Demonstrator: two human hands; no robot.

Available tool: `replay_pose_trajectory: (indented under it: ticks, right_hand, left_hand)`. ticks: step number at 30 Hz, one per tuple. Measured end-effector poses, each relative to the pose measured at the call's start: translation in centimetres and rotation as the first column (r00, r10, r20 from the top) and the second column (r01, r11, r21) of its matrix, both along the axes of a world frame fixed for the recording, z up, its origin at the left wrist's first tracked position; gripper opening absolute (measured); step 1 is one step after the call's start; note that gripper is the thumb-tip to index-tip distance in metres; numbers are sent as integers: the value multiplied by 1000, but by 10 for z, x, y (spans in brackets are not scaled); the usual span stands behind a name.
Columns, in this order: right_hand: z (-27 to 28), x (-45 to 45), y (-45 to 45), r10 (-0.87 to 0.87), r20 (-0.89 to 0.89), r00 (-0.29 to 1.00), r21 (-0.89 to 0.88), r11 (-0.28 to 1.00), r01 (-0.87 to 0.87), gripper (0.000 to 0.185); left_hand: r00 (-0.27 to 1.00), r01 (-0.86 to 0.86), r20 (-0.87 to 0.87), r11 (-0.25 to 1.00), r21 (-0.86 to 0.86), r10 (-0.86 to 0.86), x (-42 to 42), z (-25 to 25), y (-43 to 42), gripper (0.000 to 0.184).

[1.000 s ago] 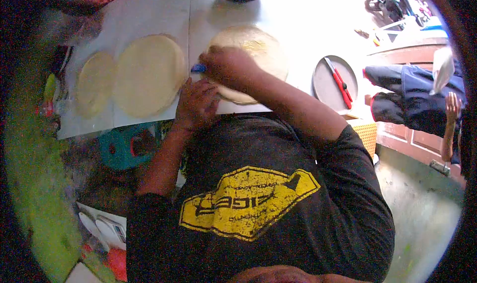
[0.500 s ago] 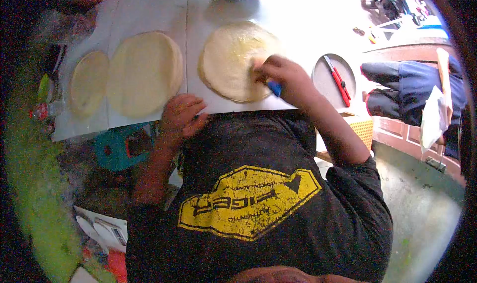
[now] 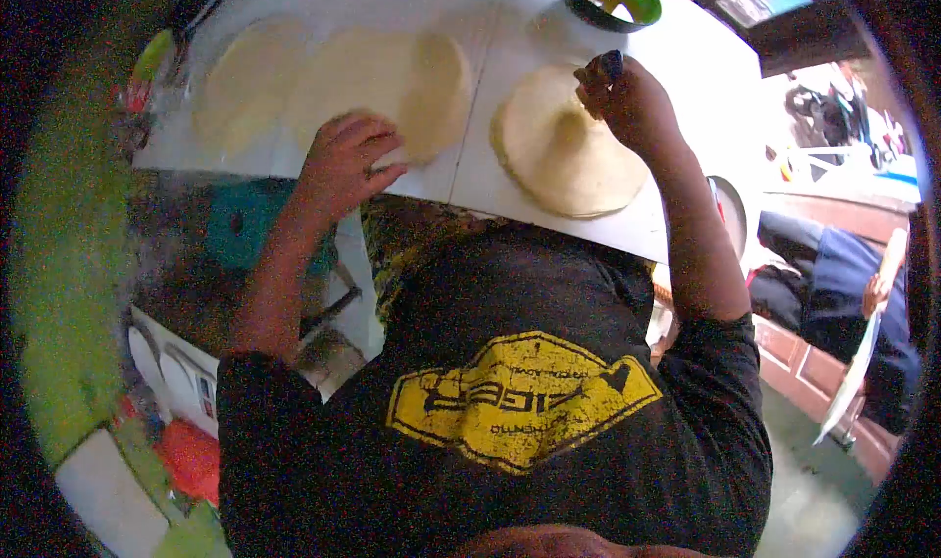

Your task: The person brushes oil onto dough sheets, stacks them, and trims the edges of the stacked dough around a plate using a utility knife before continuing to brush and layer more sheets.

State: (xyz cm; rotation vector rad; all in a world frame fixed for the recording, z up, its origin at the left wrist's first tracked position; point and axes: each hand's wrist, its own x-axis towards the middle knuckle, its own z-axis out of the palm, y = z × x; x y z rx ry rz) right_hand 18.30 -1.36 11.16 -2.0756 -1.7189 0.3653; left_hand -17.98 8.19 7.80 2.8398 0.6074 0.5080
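My right hand is closed on a short blue-handled brush, held over the far edge of a round flat dough. Fingers and motion hide most of the brush head. That dough lies on the white table in front of me. My left hand rests at the table's near edge, fingers loosely bent and apart, with nothing in it. It is beside a second flat dough. Further left lies another pale dough piece, blurred.
A green-rimmed dark bowl stands at the table's far side. Right of my forearm, a grey round plate is partly hidden. A person in dark blue clothing is at the right, near a pale flat item.
My right hand has lifted and moved away from me with the brush, from the dough's near right side to its far edge. The view has shifted left, bringing more of the bowl in.
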Motion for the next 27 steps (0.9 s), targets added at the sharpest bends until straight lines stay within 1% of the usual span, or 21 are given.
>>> replay_pose_trajectory:
  ticks: [2,3,4,6,7,8,9,10,11,12,13,14,15,17,18,20,23,24,25,26,27]
  right_hand:
    - [-2,-11,8,73,-40,996,35,997,-72,16]
    - [13,-27,10,158,119,980,69,984,-167,13]
    - [12,-36,18,174,119,977,60,981,-182,13]
    - [10,-52,29,308,108,945,152,934,-322,10]
    - [13,-67,34,375,226,899,140,901,-411,14]
    - [10,-80,41,453,117,884,160,870,-467,19]
    - [8,-92,47,570,51,820,219,795,-566,21]
    - [4,-104,50,677,-19,736,280,710,-646,22]
    - [-1,-120,52,679,-38,733,273,712,-646,22]
    - [-4,-133,54,685,-20,728,46,728,-684,21]
    - [-3,-139,60,696,16,718,-176,708,-683,21]
    - [-4,-139,66,697,29,717,-173,710,-683,21]
    - [-8,-142,67,678,21,734,-201,722,-662,22]
    - [-20,-144,66,662,-12,749,-243,725,-644,22]
    - [-20,-143,66,675,4,738,-236,718,-655,21]
    - [-12,-139,72,691,48,721,-215,712,-668,21]
    - [-7,-142,72,693,13,721,-297,692,-658,23]
    - [-6,-139,71,737,14,676,-178,667,-724,25]
    - [-6,-136,70,776,23,630,-57,630,-774,28]
    - [-10,-126,62,779,21,627,-55,627,-777,28]
    - [-12,-125,62,756,-24,654,-52,652,-756,29]
  left_hand:
    - [1000,-7,-26,1000,17,7,3,6,-2,31]
    - [1000,-23,-21,1000,13,23,3,9,1,31]
    - [1000,6,-23,999,36,-5,3,12,2,30]
    - [999,28,-27,999,46,-27,-4,6,3,29]
    - [993,91,-71,996,14,-90,-8,1,10,29]
    - [982,154,-112,988,-16,-155,-11,-2,17,30]
    - [982,149,-112,989,-15,-149,-10,3,22,30]
    - [974,108,-191,990,-94,-125,-8,12,23,31]
    - [956,63,-273,983,-175,-110,-10,17,20,32]
    - [954,60,-278,980,-192,-113,-13,15,14,32]
    - [966,113,-222,988,-108,-135,-14,18,15,32]
    - [973,162,-164,987,-11,-161,-13,20,20,33]
    - [975,159,-160,987,-7,-158,-12,22,22,33]
    - [955,29,-291,997,-67,-47,-14,16,16,31]
    - [954,27,-295,996,-89,-52,-19,10,13,31]
    - [969,72,-233,997,-31,-77,-26,7,21,30]
    - [965,74,-251,997,-26,-78,-38,7,23,31]
    - [960,68,-268,997,-39,-76,-42,8,20,31]
    - [976,111,-195,993,32,-103,-44,11,17,31]
    - [984,147,-120,983,114,-133,-35,13,9,32]
    - [984,145,-120,983,116,-131,-35,16,10,32]
